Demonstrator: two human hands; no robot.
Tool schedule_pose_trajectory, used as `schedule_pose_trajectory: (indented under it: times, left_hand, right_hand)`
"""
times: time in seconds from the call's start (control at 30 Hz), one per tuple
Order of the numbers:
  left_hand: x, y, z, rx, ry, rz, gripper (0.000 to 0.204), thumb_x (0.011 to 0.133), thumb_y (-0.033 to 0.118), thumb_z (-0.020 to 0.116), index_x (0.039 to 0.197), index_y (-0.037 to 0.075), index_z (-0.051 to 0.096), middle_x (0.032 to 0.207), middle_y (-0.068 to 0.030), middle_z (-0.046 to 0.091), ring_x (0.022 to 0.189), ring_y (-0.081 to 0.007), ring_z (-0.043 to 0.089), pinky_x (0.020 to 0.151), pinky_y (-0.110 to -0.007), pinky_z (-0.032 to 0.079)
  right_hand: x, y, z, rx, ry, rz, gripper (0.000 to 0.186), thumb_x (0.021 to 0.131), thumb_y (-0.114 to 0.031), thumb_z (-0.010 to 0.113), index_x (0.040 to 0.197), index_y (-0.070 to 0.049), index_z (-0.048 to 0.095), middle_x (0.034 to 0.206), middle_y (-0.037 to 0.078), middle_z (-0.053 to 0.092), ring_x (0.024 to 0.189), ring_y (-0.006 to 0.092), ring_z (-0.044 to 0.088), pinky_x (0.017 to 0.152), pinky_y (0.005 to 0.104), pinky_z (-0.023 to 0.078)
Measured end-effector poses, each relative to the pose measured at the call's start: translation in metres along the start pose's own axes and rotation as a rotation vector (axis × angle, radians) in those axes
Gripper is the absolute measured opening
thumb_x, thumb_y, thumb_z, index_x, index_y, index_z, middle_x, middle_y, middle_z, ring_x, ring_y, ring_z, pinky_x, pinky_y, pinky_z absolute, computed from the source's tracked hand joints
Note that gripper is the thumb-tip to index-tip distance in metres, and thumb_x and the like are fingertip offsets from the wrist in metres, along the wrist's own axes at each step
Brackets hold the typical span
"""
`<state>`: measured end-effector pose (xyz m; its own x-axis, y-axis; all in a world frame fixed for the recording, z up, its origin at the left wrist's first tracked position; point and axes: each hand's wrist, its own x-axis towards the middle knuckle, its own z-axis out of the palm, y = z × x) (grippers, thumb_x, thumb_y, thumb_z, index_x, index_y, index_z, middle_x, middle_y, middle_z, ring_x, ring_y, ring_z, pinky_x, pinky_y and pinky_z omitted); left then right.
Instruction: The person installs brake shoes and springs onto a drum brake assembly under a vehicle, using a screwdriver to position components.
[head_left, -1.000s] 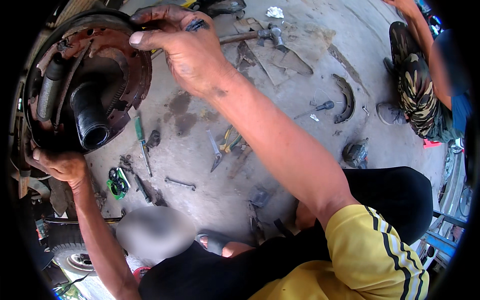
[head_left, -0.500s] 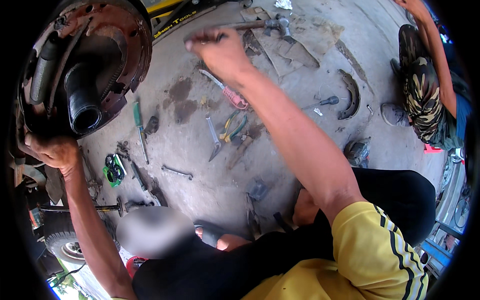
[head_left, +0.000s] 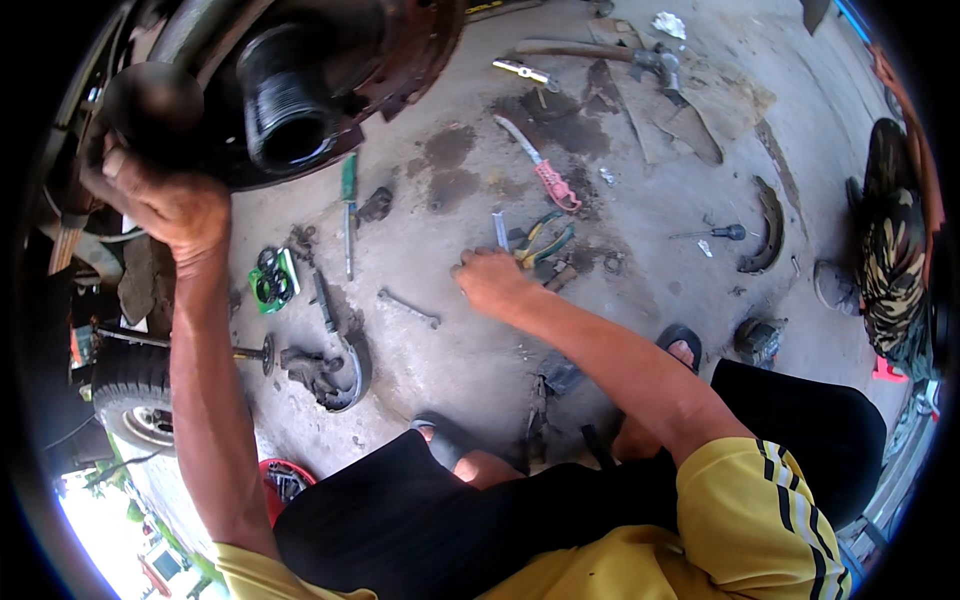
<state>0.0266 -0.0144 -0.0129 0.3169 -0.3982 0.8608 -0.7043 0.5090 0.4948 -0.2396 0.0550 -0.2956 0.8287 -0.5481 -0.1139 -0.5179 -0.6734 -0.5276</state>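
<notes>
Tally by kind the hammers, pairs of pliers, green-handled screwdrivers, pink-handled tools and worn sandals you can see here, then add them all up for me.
Hammer: 1
Pair of pliers: 1
Green-handled screwdriver: 1
Pink-handled tool: 1
Sandals: 2
Total: 6

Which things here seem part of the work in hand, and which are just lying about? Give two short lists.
Seemingly in the work, judging by the hands:
- round brake assembly, left hand at its lower edge
- silver tool and pliers, beside the right hand

Apparently lying about:
- hammer
- curved brake shoe
- green-handled screwdriver
- pink-handled tool
</notes>
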Motion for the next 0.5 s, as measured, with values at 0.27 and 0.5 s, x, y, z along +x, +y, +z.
schedule_pose_trajectory:
  times: [0.27, 0.5]
  left_hand:
    - [-0.001, 0.014, 0.009, -0.010, -0.006, -0.012, 0.059, 0.108, 0.043, 0.039, 0.143, -0.003, 0.032, 0.128, -0.0190, 0.056, 0.115, -0.0281, 0.058, 0.103, -0.037, 0.048]
    - [-0.003, 0.012, 0.001, 0.259, -0.019, 0.124, 0.050, 0.106, 0.035, 0.035, 0.129, -0.003, 0.058, 0.133, -0.0140, 0.044, 0.110, -0.0239, 0.058, 0.093, -0.033, 0.054]
  right_hand:
    - [0.025, -0.052, 0.033, -0.033, -0.013, -0.200, 0.029, 0.089, -0.013, 0.060, 0.114, -0.006, 0.073, 0.125, 0.014, 0.065, 0.122, 0.0315, 0.058, 0.099, 0.0504, 0.048]
    - [0.074, -0.114, 0.077, 0.004, -0.017, -0.445, 0.046, 0.088, -0.014, 0.059, 0.134, -0.005, 0.063, 0.148, 0.013, 0.052, 0.136, 0.0295, 0.047, 0.106, 0.0472, 0.043]
